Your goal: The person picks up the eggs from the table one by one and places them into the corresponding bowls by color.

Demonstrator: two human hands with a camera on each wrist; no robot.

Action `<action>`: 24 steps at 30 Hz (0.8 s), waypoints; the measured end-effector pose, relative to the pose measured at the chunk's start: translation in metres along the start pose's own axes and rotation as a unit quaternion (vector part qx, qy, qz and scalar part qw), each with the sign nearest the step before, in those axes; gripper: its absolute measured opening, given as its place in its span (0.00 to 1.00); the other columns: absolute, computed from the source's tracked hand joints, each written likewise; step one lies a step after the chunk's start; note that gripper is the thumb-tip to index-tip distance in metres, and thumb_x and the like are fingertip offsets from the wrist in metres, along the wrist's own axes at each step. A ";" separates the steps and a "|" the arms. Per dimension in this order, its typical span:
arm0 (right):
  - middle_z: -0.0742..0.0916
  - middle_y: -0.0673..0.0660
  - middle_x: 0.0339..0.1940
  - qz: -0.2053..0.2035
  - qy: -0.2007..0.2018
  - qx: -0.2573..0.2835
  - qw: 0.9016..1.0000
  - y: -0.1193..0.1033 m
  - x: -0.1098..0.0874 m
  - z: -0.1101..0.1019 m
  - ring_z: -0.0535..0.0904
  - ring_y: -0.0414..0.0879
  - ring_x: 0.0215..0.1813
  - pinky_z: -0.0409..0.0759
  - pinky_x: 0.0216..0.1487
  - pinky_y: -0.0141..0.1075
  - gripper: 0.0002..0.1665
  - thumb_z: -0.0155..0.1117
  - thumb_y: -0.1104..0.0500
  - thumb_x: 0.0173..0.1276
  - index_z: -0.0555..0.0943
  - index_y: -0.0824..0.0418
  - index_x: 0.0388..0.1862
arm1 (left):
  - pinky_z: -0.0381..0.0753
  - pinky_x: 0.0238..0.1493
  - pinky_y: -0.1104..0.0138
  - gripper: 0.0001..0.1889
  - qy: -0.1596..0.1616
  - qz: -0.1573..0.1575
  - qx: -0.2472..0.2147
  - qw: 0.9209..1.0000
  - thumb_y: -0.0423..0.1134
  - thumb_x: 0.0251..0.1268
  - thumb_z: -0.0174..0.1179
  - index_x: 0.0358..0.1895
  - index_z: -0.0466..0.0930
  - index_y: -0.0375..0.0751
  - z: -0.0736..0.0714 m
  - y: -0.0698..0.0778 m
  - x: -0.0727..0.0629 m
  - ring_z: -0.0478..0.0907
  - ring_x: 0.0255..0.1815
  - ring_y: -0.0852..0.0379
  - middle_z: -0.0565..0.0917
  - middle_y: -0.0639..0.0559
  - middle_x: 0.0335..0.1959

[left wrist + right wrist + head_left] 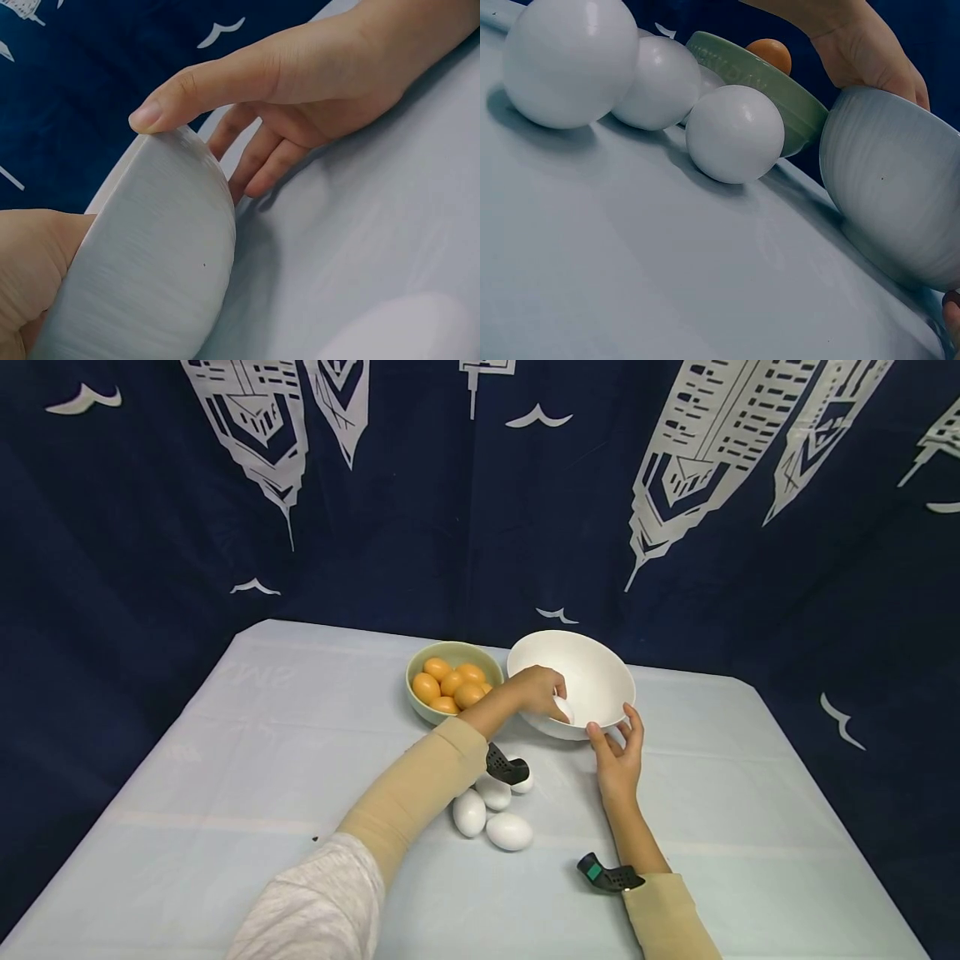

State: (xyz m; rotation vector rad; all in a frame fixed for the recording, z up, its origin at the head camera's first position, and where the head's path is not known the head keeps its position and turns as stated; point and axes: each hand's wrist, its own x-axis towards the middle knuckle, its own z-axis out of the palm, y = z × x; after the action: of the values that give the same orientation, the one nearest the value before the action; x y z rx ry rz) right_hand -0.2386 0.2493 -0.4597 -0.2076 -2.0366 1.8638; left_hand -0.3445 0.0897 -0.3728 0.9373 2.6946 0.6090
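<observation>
My left hand (537, 689) reaches over the near rim of a white bowl (592, 672) and holds a white egg (564, 710) just inside it. On the bowl's near right side, my right hand (620, 758) grips the rim, thumb on the edge and fingers against the outer wall. In the left wrist view the bowl (161, 240) partly hides my left hand (34, 274). Several white eggs (509, 832) lie on the table below my left forearm. In the right wrist view the nearest white egg (570, 60) looks large.
A green bowl (417, 703) holding several orange-brown eggs (426, 687) stands to the left of the white bowl. A pale cloth covers the table (225, 760). Behind its far edge hangs a dark blue curtain (420, 543) with white building prints.
</observation>
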 end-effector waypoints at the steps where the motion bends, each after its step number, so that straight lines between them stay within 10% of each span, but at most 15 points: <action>1: 0.62 0.63 0.71 0.000 0.000 0.001 1.000 0.000 0.000 0.000 0.67 0.60 0.67 0.72 0.54 0.24 0.43 0.62 0.56 0.72 0.51 0.47 0.78 | 0.73 0.49 0.71 0.22 -0.003 -0.002 0.001 1.000 0.51 0.53 0.73 0.47 0.82 0.44 0.000 0.000 0.000 0.77 0.47 0.59 0.83 0.54 0.47; 24: 0.62 0.64 0.70 0.006 -0.003 0.010 1.000 0.002 0.002 -0.001 0.67 0.62 0.68 0.73 0.54 0.24 0.43 0.62 0.59 0.71 0.51 0.51 0.78 | 0.72 0.52 0.70 0.22 -0.026 -0.034 0.024 0.999 0.51 0.56 0.72 0.50 0.82 0.46 0.001 0.005 0.003 0.75 0.49 0.59 0.82 0.55 0.47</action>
State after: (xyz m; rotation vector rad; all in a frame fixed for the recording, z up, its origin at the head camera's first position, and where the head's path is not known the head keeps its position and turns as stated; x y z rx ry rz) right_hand -0.2407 0.2512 -0.4617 -0.2094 -2.0237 1.8927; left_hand -0.3436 0.0953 -0.3721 0.8581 2.6928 0.5009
